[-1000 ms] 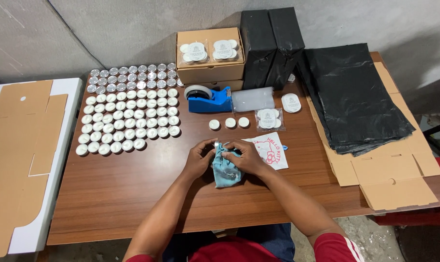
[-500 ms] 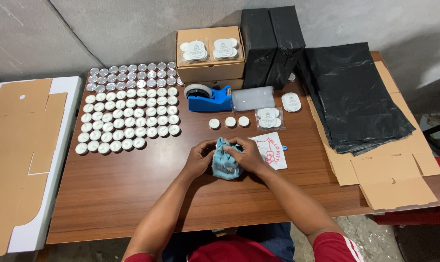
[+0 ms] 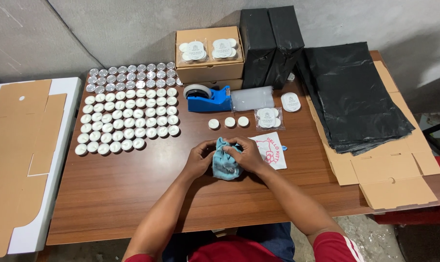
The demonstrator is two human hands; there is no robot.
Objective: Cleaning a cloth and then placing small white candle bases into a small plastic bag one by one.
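Both my hands, left (image 3: pixel 199 159) and right (image 3: pixel 249 154), are closed around the bunched blue cloth (image 3: pixel 225 165), held just above the worktop (image 3: pixel 132 194). Risk: cloth slipping, or an elbow sweeping the nearby tealight rows (image 3: pixel 128 114) out of order.

Bare forearms, short red sleeves, white stripes on the right sleeve (image 3: pixel 343 247), dark blue trousers (image 3: pixel 273 237).

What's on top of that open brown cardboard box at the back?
Two clear packets of round white tealights lie on the brown cardboard box. Whatever sits beneath them inside stays covered.
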